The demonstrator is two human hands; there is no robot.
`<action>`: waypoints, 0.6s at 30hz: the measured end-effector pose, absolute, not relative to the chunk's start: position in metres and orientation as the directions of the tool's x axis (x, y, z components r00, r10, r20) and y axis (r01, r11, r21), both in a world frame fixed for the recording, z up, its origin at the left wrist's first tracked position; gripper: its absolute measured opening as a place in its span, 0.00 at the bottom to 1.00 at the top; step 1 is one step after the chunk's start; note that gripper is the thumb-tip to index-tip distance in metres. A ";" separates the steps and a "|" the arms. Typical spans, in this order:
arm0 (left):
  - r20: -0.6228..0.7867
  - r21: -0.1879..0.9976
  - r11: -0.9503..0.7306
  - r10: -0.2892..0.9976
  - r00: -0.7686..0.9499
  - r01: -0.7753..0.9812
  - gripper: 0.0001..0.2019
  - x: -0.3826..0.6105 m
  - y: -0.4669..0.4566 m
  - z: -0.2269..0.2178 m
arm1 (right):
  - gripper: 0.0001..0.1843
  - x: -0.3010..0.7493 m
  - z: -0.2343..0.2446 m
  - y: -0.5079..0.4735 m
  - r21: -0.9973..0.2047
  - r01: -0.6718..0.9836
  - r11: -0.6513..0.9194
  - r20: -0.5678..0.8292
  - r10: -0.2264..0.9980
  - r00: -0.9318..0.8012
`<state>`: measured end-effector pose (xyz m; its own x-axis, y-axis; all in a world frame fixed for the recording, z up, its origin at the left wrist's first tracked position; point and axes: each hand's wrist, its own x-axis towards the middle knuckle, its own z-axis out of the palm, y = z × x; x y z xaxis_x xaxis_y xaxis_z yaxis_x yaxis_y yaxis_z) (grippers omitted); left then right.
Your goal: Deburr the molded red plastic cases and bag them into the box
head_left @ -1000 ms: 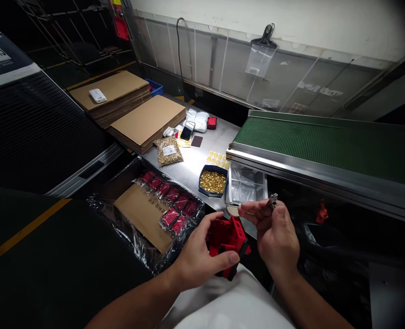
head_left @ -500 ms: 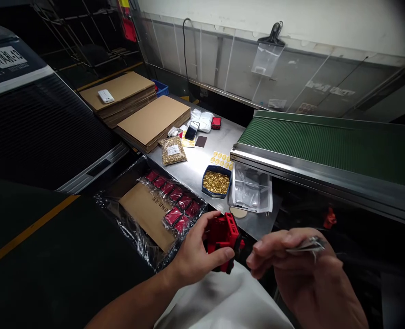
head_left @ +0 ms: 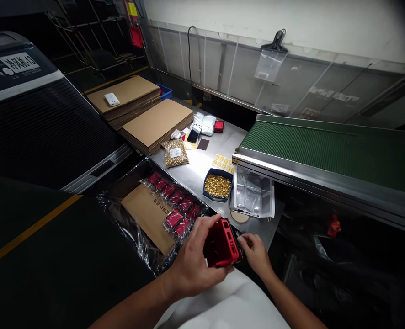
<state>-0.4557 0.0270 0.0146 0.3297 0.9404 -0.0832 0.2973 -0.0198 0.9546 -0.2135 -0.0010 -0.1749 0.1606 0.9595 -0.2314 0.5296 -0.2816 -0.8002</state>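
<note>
My left hand (head_left: 195, 260) is wrapped around a red plastic housing (head_left: 228, 244) with a hollow inside and rectangular slots along its edge. The housing is tilted, and its far side looks black. My right hand (head_left: 253, 251) is at the right side of the housing, thumb and fingers pinched against that dark side. What sits between those fingertips is too small to make out. Just beyond the hands, a blue tray (head_left: 218, 185) holds many small gold-coloured metal pieces. Beside it a white bin (head_left: 273, 205) contains clear plastic bags.
An open carton lined with plastic (head_left: 137, 246) holds several bagged red items (head_left: 177, 196) at the left. Cardboard stacks (head_left: 157, 123), a bag of gold pieces (head_left: 175, 153) and a phone (head_left: 194, 133) lie on the metal table. A green conveyor (head_left: 326, 151) runs to the right.
My right hand has moved left and in to the housing's side; the thin translucent piece it held is gone from it. A pale sheet-like piece now shows in the dark area at right. The housing has turned.
</note>
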 end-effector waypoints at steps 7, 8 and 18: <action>-0.289 0.957 0.255 0.841 0.457 0.136 0.40 -0.480 0.021 -0.016 | 0.20 -0.214 -0.247 0.011 -0.660 0.661 -0.356 -0.256 0.934 0.248; -0.330 0.942 0.316 0.820 0.467 0.110 0.38 -0.486 0.018 -0.024 | 0.20 -0.214 -0.251 0.018 -0.643 0.666 -0.377 -0.243 0.926 0.289; -0.688 0.694 0.671 0.725 0.035 -0.261 0.24 -0.518 -0.003 -0.091 | 0.18 -0.171 -0.285 0.032 -0.532 0.617 -0.581 -0.199 0.793 0.575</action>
<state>-0.5181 -0.0030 -0.0910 0.0350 0.7251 -0.6877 -0.2608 0.6709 0.6941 -0.1714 0.0315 -0.2850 0.5753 0.7933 -0.1994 0.6166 -0.5808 -0.5315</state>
